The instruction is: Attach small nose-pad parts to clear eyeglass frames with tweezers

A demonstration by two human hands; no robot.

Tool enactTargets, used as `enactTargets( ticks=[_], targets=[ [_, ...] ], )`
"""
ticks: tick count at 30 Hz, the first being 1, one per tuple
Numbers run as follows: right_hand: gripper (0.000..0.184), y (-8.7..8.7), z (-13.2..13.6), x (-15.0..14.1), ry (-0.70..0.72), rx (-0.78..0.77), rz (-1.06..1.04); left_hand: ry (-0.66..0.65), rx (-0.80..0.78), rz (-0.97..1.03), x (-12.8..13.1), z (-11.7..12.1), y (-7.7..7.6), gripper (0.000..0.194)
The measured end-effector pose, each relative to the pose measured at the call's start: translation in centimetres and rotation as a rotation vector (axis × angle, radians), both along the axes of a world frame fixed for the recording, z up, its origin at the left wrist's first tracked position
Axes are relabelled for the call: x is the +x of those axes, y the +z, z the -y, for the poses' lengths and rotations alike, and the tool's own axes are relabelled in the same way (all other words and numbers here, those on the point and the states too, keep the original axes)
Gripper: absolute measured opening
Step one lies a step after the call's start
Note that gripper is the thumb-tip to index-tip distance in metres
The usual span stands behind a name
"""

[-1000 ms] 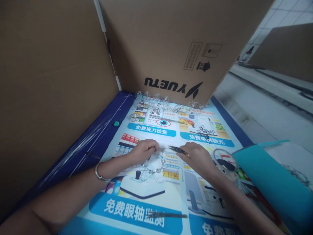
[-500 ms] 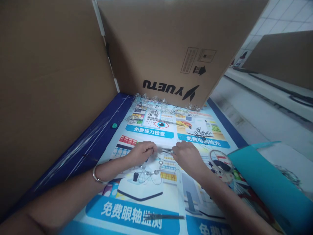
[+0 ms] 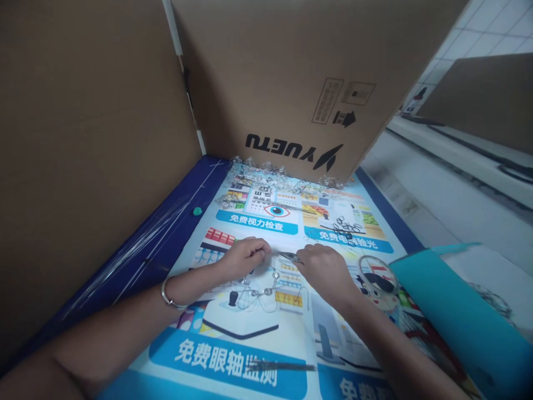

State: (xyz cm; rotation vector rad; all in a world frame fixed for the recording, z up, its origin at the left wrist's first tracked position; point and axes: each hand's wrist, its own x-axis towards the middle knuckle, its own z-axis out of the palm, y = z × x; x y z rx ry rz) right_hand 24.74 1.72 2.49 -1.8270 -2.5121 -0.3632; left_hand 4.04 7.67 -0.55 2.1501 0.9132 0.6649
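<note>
My left hand [image 3: 249, 256] is closed in a pinch on a wire piece strung with clear beads [image 3: 266, 291], which hangs below the fingers in thin loops. A bracelet circles that wrist. My right hand [image 3: 323, 266] is closed around a small pair of pliers [image 3: 291, 256], whose handles are hidden in the palm. The pliers' jaws point left, toward the left fingertips, and what lies between them is too small to make out. Beneath both hands lies a printed poster sheet [image 3: 250, 239].
Cardboard panels [image 3: 266, 83] stand at the back and left. Clear beaded pieces [image 3: 266, 172] line the back edge. Dark wire loops [image 3: 347, 225], a wire coil [image 3: 378, 275], a bundle of straight wires [image 3: 287, 366] and a green cap [image 3: 197, 211] lie around. A teal box [image 3: 453, 311] stands right.
The pliers' tips have drawn slightly away from the left fingers, and my right hand has shifted a little to the right. My left hand keeps its pinch.
</note>
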Motion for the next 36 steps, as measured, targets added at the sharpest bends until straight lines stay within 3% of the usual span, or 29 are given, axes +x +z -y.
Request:
enactTargets(
  ticks=[10, 19, 23, 31, 36],
  targets=[
    [0.022, -2.3, 0.5, -1.5, -0.015, 0.162, -0.252, 0.016, -0.147, 0.076, -0.1, -0.1, 0.0, 0.017],
    [0.021, -2.8, 0.6, -1.9, -0.052, 0.193, -0.312, 0.046, -0.167, 0.099, 0.2, 0.3, 0.0, 0.02],
    [0.024, -2.5, 0.5, -1.6, -0.044, 0.162, -0.343, 0.035, -0.107, 0.108, 0.1, 0.3, 0.0, 0.02],
    [0.019, -1.6, 0.5, -0.8, -0.039, -0.059, -0.355, 0.017, 0.044, 0.043, 0.1, 0.4, 0.5, 0.021],
    [0.021, -1.5, 0.7, -0.7, -0.025, -0.07, -0.33, 0.006, 0.118, 0.023, 0.1, 0.3, 0.3, 0.022]
  ],
)
